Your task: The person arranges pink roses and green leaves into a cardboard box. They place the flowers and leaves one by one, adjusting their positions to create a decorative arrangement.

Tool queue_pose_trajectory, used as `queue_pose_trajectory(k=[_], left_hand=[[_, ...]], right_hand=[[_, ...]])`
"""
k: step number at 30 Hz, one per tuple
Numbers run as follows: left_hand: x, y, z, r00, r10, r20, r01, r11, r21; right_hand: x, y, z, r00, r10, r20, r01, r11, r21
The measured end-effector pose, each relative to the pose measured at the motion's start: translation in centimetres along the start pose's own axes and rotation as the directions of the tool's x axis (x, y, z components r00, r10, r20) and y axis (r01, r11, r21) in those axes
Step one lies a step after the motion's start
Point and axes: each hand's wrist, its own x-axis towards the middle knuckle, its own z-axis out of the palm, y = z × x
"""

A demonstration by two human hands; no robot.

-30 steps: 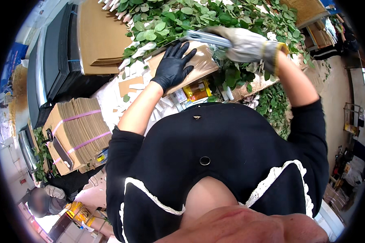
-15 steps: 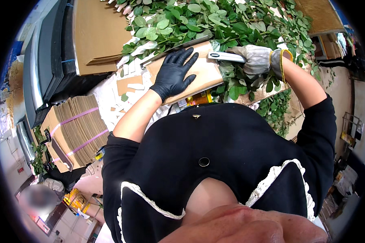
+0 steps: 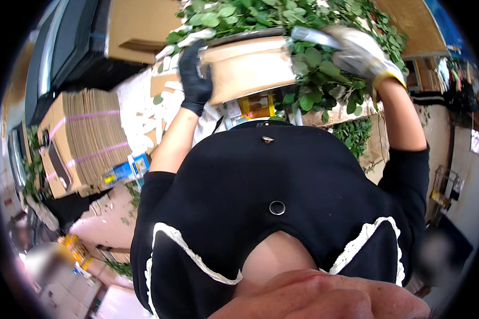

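Note:
A flat brown paper-covered piece [image 3: 250,69] lies in front of me, a dark strip along its far edge. At its left edge is my left hand [image 3: 194,77] in a black glove, fingers stretched away from me and thumb apart, with nothing seen between them. Past its right end, above the leaves, my right hand [image 3: 359,53] in a grey-white work glove with a yellow cuff is closed around a silvery stapler [image 3: 314,37]. The stapler is smeared by motion, its tip toward the paper's far right corner.
Leafy green stems [image 3: 324,69] are heaped at the back and right. White scraps [image 3: 143,114] litter the left. A strapped cardboard stack [image 3: 90,138] stands at left, with dark panels [image 3: 74,58] behind it. Cardboard boxes [image 3: 141,29] stand at far left. Blurred people show at the lower edges.
My left hand has slid off the paper's top to its left edge. My right hand has lifted the stapler off the paper, away to the right and back. The view has shifted slightly.

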Motion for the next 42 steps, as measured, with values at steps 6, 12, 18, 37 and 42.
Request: queue_pose_trajectory(k=[6,12,18,37,42], left_hand=[[-17.4,-2.5,-5.7,0.628,-0.376,0.681,-0.025,0.866,0.500],[-33.7,0.6,-18.4,0.654,-0.671,0.349,0.212,0.605,0.768],[-34.1,4.1,-21.0,0.475,-0.880,0.015,0.550,0.310,0.775],[-38.1,-2.1,-20.9,0.867,-0.484,0.118,0.312,0.713,0.628],[-42.5,2.1,-24.1,0.687,-0.718,-0.109,0.543,0.409,0.734]], right_hand=[[-5.3,-6.0,-0.3,0.941,-0.300,0.155,0.084,0.654,0.752],[-5.3,-14.3,7.6,0.801,-0.482,0.355,0.036,0.630,0.776],[0.5,-23.1,15.8,0.724,-0.444,0.528,0.151,0.849,0.507],[5.0,-39.5,16.2,0.615,-0.704,0.356,0.712,0.690,0.133],[7.0,-47.0,14.6,0.511,-0.859,-0.036,0.792,0.454,0.408]])
